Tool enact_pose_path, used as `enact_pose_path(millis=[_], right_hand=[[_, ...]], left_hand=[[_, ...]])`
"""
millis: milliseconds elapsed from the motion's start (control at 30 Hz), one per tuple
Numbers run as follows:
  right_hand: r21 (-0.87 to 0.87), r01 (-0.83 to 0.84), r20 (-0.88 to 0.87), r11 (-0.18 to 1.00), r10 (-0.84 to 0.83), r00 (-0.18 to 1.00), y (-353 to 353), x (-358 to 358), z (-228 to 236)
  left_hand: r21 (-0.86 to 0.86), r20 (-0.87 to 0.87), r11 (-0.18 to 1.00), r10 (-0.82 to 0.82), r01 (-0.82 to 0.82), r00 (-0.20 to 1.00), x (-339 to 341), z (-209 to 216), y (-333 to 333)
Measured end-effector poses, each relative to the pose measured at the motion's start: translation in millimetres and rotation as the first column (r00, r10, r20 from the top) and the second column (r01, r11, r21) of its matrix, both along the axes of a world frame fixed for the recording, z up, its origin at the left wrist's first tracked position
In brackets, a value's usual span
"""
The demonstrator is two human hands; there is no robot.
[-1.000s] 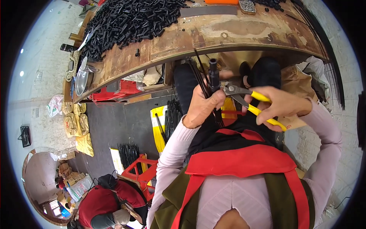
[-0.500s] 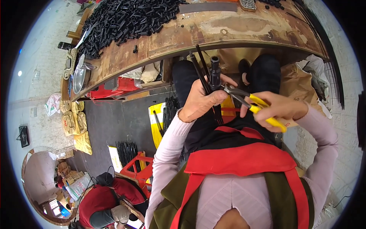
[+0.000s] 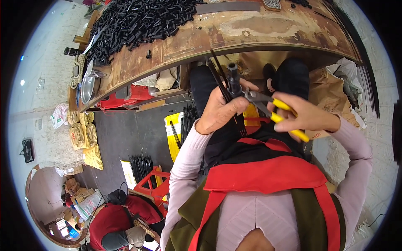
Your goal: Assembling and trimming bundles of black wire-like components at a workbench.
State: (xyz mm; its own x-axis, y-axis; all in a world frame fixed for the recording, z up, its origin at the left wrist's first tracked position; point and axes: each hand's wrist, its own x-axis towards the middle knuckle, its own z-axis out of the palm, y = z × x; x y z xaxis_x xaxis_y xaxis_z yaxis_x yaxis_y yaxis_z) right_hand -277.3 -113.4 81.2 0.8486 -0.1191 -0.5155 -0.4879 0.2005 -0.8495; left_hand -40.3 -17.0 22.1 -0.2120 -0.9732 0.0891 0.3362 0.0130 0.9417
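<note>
My left hand [image 3: 224, 109] is closed around a black tubular part [image 3: 234, 79] and several thin black rods [image 3: 217, 76], which stick out past the fingers. The part tilts a little, its round hollow end uppermost. In my right hand [image 3: 307, 113] are pliers [image 3: 277, 118] with yellow handles. Their metal jaws reach the black part beside my left thumb. Whether the jaws are clamped on it I cannot make out. The lower ends of the rods hang over my lap.
A worn wooden bench [image 3: 234, 31] stands ahead, bearing a heap of black tubular pieces [image 3: 140, 25]. A metal bowl [image 3: 87, 88] is at its left end. Red frame [image 3: 153, 184] and bundled black rods [image 3: 140, 167] stand on the floor at left, near another person [image 3: 111, 228].
The black part and the rods have tipped slightly to the left. My right hand and the pliers have shifted slightly, the handle ends moving up and left. My left hand keeps its grip.
</note>
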Motion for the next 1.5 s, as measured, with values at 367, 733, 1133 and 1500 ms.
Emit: enact_pose_path(millis=[367, 733, 1133, 1500], right_hand=[[-0.228, 0.074, 0.097, 0.971, -0.053, 0.994, 5, 4, -8], [0.185, 0.026, -0.167, 0.982, 0.006, 0.986, -1, 6, 18], [-0.945, 0.325, 0.319, 0.021, -0.141, 0.937, -189, 21, -49], [-0.992, 0.008, 0.043, -0.123, -0.286, 0.957, -318, 64, -58]], left_hand=[[0.073, -0.067, 0.995, 0.072, -0.067, 0.995, -2, -4, 4], [0.033, 0.208, 0.987, 0.150, -0.160, 0.967, -9, 19, 13], [0.124, -0.055, 0.957, 0.272, -0.264, 0.961, 5, -20, -42], [0.180, -0.066, 0.972, 0.163, -0.148, 0.984, 0, -25, -67]])
